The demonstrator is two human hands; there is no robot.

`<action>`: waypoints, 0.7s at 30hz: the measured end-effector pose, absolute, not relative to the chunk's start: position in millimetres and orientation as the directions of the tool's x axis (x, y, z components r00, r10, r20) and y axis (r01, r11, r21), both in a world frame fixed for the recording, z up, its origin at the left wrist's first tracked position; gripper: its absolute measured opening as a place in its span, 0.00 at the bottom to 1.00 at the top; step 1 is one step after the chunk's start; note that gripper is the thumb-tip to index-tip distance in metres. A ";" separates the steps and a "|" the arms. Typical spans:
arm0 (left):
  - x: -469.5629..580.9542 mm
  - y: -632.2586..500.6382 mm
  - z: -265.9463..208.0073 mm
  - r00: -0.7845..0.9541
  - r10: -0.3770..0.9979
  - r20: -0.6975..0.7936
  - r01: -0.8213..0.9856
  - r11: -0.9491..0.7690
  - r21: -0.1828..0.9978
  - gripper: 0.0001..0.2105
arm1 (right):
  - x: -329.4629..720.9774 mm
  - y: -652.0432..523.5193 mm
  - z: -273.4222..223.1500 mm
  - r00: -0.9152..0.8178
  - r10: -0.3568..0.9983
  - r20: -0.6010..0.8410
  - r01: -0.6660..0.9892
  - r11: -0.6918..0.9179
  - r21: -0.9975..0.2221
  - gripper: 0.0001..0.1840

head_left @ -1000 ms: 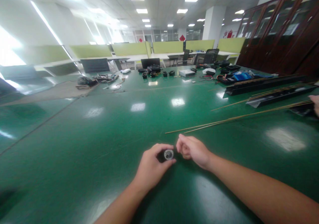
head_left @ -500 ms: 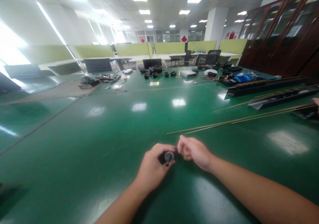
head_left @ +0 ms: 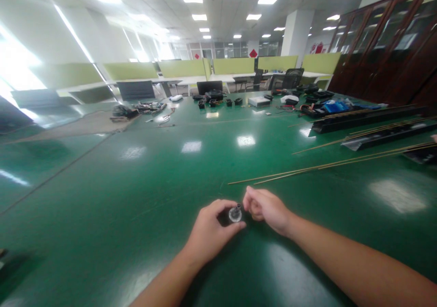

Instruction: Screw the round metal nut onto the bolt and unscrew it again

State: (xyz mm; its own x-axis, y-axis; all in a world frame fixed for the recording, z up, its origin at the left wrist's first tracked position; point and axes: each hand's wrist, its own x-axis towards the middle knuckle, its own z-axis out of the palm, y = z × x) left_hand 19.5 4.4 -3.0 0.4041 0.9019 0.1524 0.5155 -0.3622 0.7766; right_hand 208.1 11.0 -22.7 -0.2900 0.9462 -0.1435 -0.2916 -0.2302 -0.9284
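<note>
So, left hand (head_left: pixel 209 232) has its fingers (head_left: pixel 223 205) curled snug around a small round metal part (head_left: pixel 235 214), thumb under it and the other fingers arched over the top, with the shiny face of the part pointing up toward the camera. It has a little dark stub on its upper edge. Right hand (head_left: pixel 265 209) sits just beside it, fingers (head_left: pixel 248 201) bunched narrow into a pinch whose tips are right at that stub; can't tell if they actually grip it or only touch it. Both hands are low over the green tabletop (head_left: pixel 136 198), forearms coming in from the near edge.

Just past the right fingertips, a couple of thin brass rods (head_left: pixel 307 167) lie on the tabletop, running off to the right. Further out that way are more rods on long black trays (head_left: pixel 385 134). Well beyond the fingers, along the far edge, there's a scatter of small black boxes (head_left: pixel 228 101), a white box (head_left: pixel 258 100), something blue (head_left: pixel 332 106) and a tangle of cables (head_left: pixel 136 109) off to the far left. Behind all that: green partitions (head_left: pixel 180 67) and office chairs (head_left: pixel 136 90), with dark wooden cabinets (head_left: pixel 382 47) on the right.
</note>
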 end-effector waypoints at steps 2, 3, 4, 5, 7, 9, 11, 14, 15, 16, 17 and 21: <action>19.1 4.1 -3.7 0.401 0.902 0.157 0.513 -0.364 0.777 0.14 | 208.0 10.9 -22.6 -0.286 0.947 -0.149 -0.291 -0.234 -0.928 0.32; 18.8 4.1 -4.2 0.399 0.903 0.160 0.512 -0.365 0.778 0.14 | 208.1 10.8 -22.7 -0.285 0.947 -0.151 -0.292 -0.236 -0.927 0.32; 18.6 4.1 -4.7 0.399 0.902 0.162 0.511 -0.366 0.778 0.14 | 208.2 10.6 -22.8 -0.285 0.946 -0.153 -0.294 -0.238 -0.926 0.32; 18.3 4.3 -5.1 0.401 0.901 0.165 0.509 -0.369 0.778 0.14 | 208.3 10.4 -23.0 -0.285 0.946 -0.152 -0.296 -0.238 -0.925 0.32; 18.1 4.8 -5.7 0.407 0.897 0.173 0.506 -0.379 0.775 0.14 | 208.5 10.1 -23.1 -0.290 0.946 -0.146 -0.298 -0.234 -0.925 0.32; 18.2 5.7 -5.8 0.413 0.893 0.179 0.504 -0.388 0.772 0.14 | 208.7 10.0 -23.0 -0.299 0.945 -0.135 -0.300 -0.227 -0.927 0.32; 18.5 6.5 -6.0 0.416 0.890 0.188 0.498 -0.395 0.772 0.14 | 208.9 10.4 -23.1 -0.308 0.943 -0.127 -0.304 -0.224 -0.926 0.31; 18.7 7.0 -6.9 0.413 0.886 0.211 0.482 -0.410 0.775 0.14 | 209.3 10.9 -23.7 -0.314 0.942 -0.119 -0.312 -0.221 -0.924 0.31; 18.7 7.0 -7.4 0.411 0.885 0.220 0.476 -0.414 0.776 0.15 | 209.5 10.9 -24.1 -0.315 0.942 -0.119 -0.313 -0.221 -0.924 0.31; 18.5 6.9 -7.9 0.408 0.885 0.225 0.471 -0.415 0.778 0.15 | 209.7 10.9 -24.5 -0.315 0.942 -0.119 -0.315 -0.222 -0.923 0.31; 18.3 6.8 -8.4 0.406 0.885 0.227 0.466 -0.415 0.781 0.15 | 209.9 10.9 -24.8 -0.316 0.941 -0.120 -0.316 -0.224 -0.922 0.31; 17.1 6.2 -8.5 0.404 0.891 0.208 0.452 -0.392 0.801 0.14 | 210.3 10.7 -25.0 -0.320 0.939 -0.123 -0.321 -0.229 -0.919 0.31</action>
State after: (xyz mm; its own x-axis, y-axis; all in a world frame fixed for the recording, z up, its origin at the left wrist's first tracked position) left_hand 17.1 6.2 -8.5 0.4037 0.8908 0.2084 0.4516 -0.3922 0.8014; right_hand 210.3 10.7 -25.0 -0.3201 0.9394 -0.1226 -0.3207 -0.2292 -0.9190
